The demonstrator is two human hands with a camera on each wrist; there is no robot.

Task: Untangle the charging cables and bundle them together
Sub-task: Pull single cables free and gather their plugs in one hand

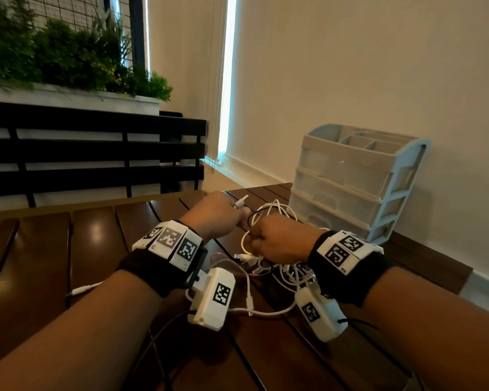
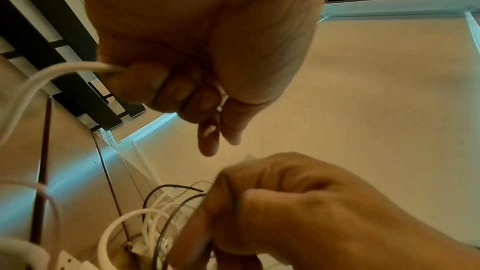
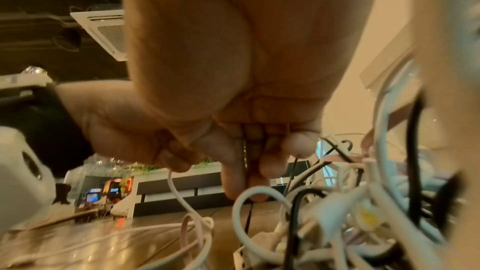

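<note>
A tangle of white, black and pink charging cables [image 1: 277, 270] lies on the wooden table [image 1: 96, 238], seen close up in the right wrist view as the tangle [image 3: 337, 217]. My left hand [image 1: 223, 213] is a fist curled round a white cable [image 2: 52, 75], whose plug [image 1: 241, 202] sticks out above the knuckles. My right hand [image 1: 268, 238] is just right of it, above the tangle, fingers curled and pinching a thin black cable [image 2: 176, 208]. In the right wrist view that black cable [image 3: 248, 219] hangs from the right hand [image 3: 249, 161] and the left hand [image 3: 145, 134] is beside it.
A pale plastic drawer organiser [image 1: 356, 182] stands on the table against the wall, right behind the tangle. One loose white cable end [image 1: 81, 290] lies on the table to the left. A black slatted bench and a planter stand beyond the table's far edge.
</note>
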